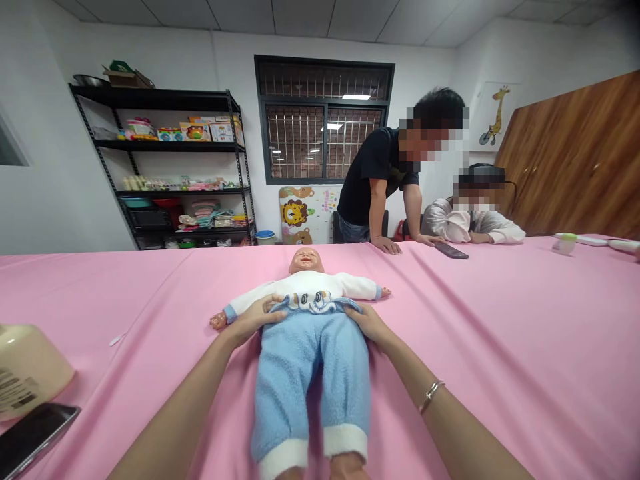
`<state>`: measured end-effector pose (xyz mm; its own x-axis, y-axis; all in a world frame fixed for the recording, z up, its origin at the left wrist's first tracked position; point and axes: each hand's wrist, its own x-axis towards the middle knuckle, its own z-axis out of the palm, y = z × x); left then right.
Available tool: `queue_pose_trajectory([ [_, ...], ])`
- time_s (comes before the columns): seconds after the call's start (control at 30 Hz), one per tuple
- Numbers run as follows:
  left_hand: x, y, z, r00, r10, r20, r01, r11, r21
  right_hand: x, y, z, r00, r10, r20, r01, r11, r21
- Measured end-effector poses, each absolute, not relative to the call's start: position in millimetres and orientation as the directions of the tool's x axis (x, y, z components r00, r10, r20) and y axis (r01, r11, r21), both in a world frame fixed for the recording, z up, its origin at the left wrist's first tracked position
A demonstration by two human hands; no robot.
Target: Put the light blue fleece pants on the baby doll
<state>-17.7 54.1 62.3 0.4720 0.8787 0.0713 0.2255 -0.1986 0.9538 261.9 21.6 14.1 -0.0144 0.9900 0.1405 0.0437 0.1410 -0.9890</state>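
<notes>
A baby doll (pixel 306 261) lies on its back on the pink table cover (pixel 500 320), head away from me. It wears a white top (pixel 310 288) and fleecy blue trousers (pixel 310 373) with white cuffs. My left hand (pixel 255 319) grips the trousers' waistband at the doll's left side of the picture. My right hand (pixel 367 321) grips the waistband on the other side. A bracelet (pixel 431 395) sits on my right wrist.
A cream container (pixel 27 370) and a dark phone (pixel 30 437) lie at the near left. Two people lean at the table's far side, with a phone (pixel 451 251) by one hand. A black shelf (pixel 165 173) of toys stands at the back wall.
</notes>
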Motion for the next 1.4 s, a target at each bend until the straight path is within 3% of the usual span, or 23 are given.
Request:
queue_pose_trajectory([
  [0.1, -27, 55, 64, 0.564, 0.825, -0.041, 0.384, -0.217, 0.897, 256, 26, 10, 0.015, 0.966, 0.259, 0.234, 0.248, -0.940],
  [0.2, -24, 54, 65, 0.562, 0.823, -0.080, 0.458, -0.229, 0.859, 252, 27, 8, 0.048, 0.957, 0.286, 0.270, 0.263, -0.926],
  [0.37, -9, 52, 54, 0.446, 0.894, 0.031, 0.243, -0.155, 0.958, 253, 21, 11, 0.046, 0.988, 0.147, 0.144, 0.139, -0.980],
  [0.5, -2, 57, 38, 0.326, 0.945, 0.001, 0.048, -0.018, 0.999, 256, 18, 13, 0.017, 0.998, 0.062, 0.081, 0.060, -0.995],
  [0.63, 3, 59, 32, 0.374, 0.926, -0.049, -0.059, 0.076, 0.995, 257, 16, 16, -0.105, 0.985, 0.139, 0.114, 0.150, -0.982],
  [0.77, 6, 53, 41, 0.392, 0.920, 0.009, -0.064, 0.018, 0.998, 255, 17, 18, -0.139, 0.955, 0.262, 0.168, 0.283, -0.944],
  [0.87, 3, 52, 53, 0.394, 0.917, 0.060, -0.058, -0.040, 0.998, 255, 22, 10, -0.040, 0.964, 0.263, 0.125, 0.266, -0.956],
  [0.97, -8, 54, 61, 0.389, 0.919, 0.070, -0.055, -0.053, 0.997, 258, 30, -2, 0.162, 0.978, 0.130, -0.044, 0.139, -0.989],
  [1.03, -17, 55, 65, 0.440, 0.896, 0.055, -0.005, -0.059, 0.998, 258, 33, -7, 0.251, 0.963, 0.095, -0.089, 0.121, -0.989],
  [1.17, -35, 55, 69, 0.612, 0.787, -0.075, 0.245, -0.099, 0.964, 257, 32, -6, 0.306, 0.939, 0.155, 0.019, 0.157, -0.987],
  [1.3, -43, 54, 73, 0.636, 0.755, -0.159, 0.463, -0.209, 0.861, 254, 28, -1, 0.293, 0.938, 0.185, 0.120, 0.156, -0.980],
  [1.4, -41, 56, 71, 0.584, 0.793, -0.175, 0.499, -0.180, 0.847, 251, 26, 0, 0.368, 0.909, 0.198, 0.139, 0.156, -0.978],
])
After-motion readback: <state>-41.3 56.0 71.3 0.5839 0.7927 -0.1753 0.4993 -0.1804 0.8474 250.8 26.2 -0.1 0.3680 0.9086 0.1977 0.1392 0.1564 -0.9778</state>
